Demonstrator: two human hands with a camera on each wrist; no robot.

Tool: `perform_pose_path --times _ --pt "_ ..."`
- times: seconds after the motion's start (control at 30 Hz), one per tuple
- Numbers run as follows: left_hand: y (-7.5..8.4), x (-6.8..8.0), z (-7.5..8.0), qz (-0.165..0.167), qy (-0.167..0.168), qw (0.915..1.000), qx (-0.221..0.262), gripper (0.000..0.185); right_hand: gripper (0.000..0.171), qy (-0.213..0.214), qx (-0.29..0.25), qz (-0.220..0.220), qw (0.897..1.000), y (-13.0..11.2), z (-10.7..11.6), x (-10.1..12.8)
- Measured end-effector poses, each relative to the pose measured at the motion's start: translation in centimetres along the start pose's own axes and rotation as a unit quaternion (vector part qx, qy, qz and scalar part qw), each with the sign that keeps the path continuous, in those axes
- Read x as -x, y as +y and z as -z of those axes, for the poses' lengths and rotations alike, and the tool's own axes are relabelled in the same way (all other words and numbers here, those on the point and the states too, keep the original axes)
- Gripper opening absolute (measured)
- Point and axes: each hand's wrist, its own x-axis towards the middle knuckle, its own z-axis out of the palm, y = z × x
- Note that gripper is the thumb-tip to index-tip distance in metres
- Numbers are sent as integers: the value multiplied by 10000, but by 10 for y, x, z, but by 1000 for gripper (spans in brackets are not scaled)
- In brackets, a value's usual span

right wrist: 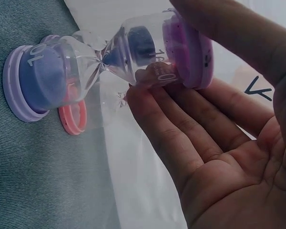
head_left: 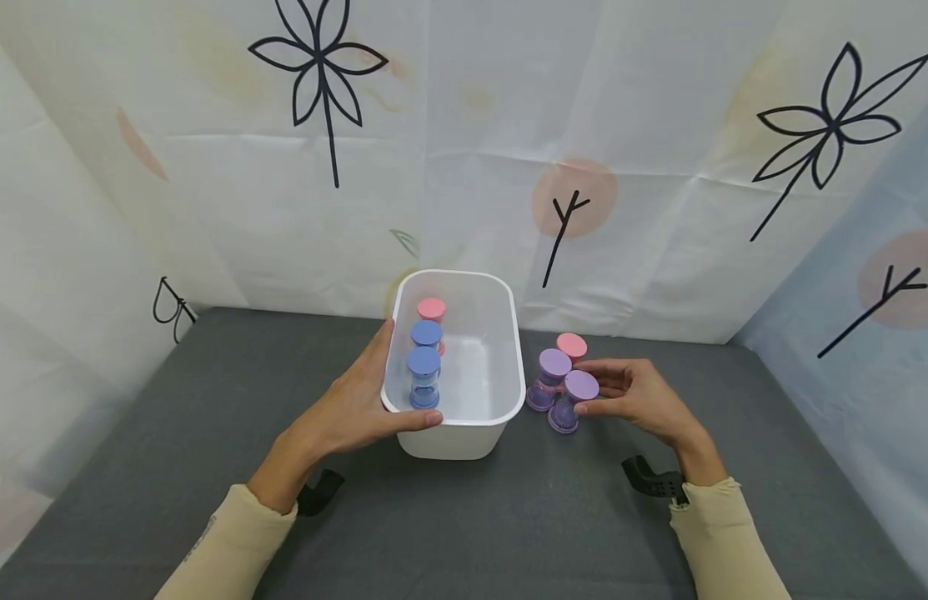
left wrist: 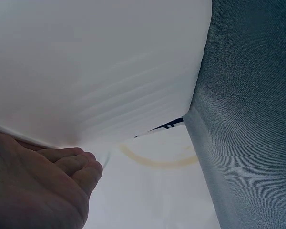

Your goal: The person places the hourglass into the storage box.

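While pinched at its top cap between thumb and fingertips [right wrist: 155, 78] of the right hand [head_left: 644, 396], the purple sand timer [head_left: 574, 402] stands base-down on the grey table [head_left: 509, 517], just right of the white tub [head_left: 464, 437] — not yet lifted, as far as can be judged. Already in the tub: two blue timers [head_left: 424, 377] and a pink one [head_left: 431, 312], upright in a row. Outside it, beside the pinched one: another purple timer [head_left: 548, 379] and a pink timer [head_left: 572, 345]. Left hand [head_left: 358, 408] curled round the tub's near rim, steadying it. So roughly half sorted. Hidden: tub contents from the left wrist view; printed numerals on the caps only partly readable.
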Motion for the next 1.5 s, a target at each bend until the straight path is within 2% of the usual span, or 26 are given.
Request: perform_pose_path --times 0.6,1.0,1.1,1.27,1.5 --pt "1 0 0 -21 -4 10000 28 121 54 120 46 150 9998 -9 1 4" --pt "0 -1 2 -76 -37 9999 102 120 52 927 487 275 9941 -47 4 21" --pt "0 -1 1 -94 -25 9999 100 120 51 1132 423 353 9920 -55 2 26" --pt "-2 -1 -1 -32 -29 9998 195 121 47 1356 -113 789 9876 -66 0 32" --pt "-3 -1 -2 -37 -19 9996 275 121 47 1679 -751 1628 9694 -77 -5 36"
